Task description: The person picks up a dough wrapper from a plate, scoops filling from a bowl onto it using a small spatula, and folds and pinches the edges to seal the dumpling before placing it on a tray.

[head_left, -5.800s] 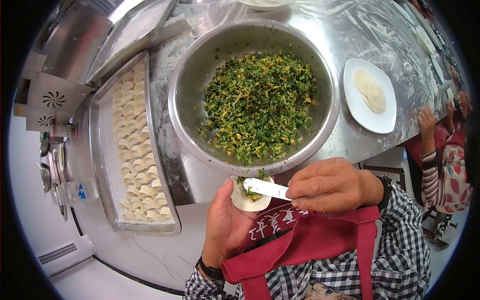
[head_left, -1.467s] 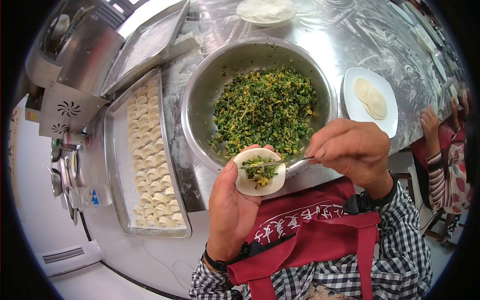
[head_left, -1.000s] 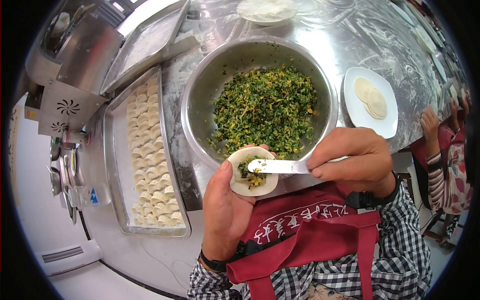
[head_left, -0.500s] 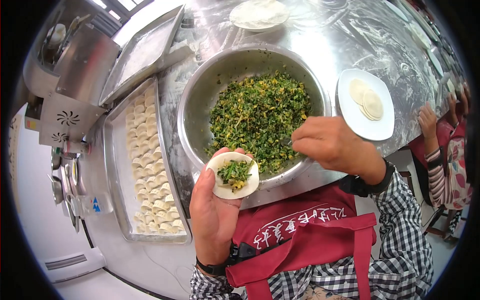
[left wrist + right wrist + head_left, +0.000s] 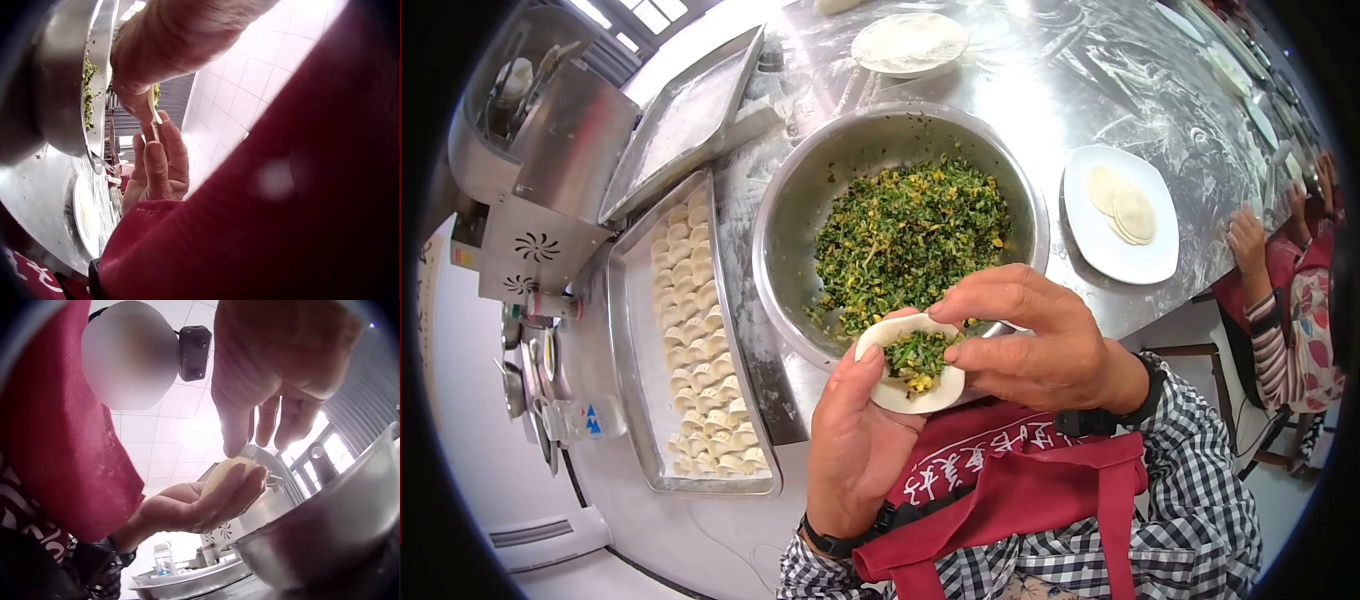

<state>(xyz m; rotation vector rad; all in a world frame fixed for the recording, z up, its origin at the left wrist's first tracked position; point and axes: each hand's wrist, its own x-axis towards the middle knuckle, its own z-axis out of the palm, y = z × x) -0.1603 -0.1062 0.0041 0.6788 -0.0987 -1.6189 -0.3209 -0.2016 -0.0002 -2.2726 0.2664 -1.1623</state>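
A round dough wrapper (image 5: 911,398), bent up at its sides round a heap of green and yellow filling (image 5: 919,358), lies in my left hand (image 5: 855,445), whose thumb presses its left edge. At the wrapper's right edge, the thumb and fingers of my right hand (image 5: 1040,345) pinch the dough. The left wrist view shows the wrapper (image 5: 154,106) edge-on, touched by the right fingertips. From below, in the right wrist view, my left fingers curl under the wrapper (image 5: 224,477). Both hands are at the near rim of the steel bowl (image 5: 772,190) of chopped filling.
Left of the bowl is a tray (image 5: 635,400) with rows of folded dumplings, with another tray (image 5: 685,110) behind. A white plate (image 5: 1140,262) of wrappers lies right, a plate of flour (image 5: 910,45) at the back. Another person's hand (image 5: 1247,240) rests at the right table edge.
The white spatula is out of my right hand, which has moved from the bowl to the wrapper. My left hand has shifted slightly right, and the wrapper is now bent upward.
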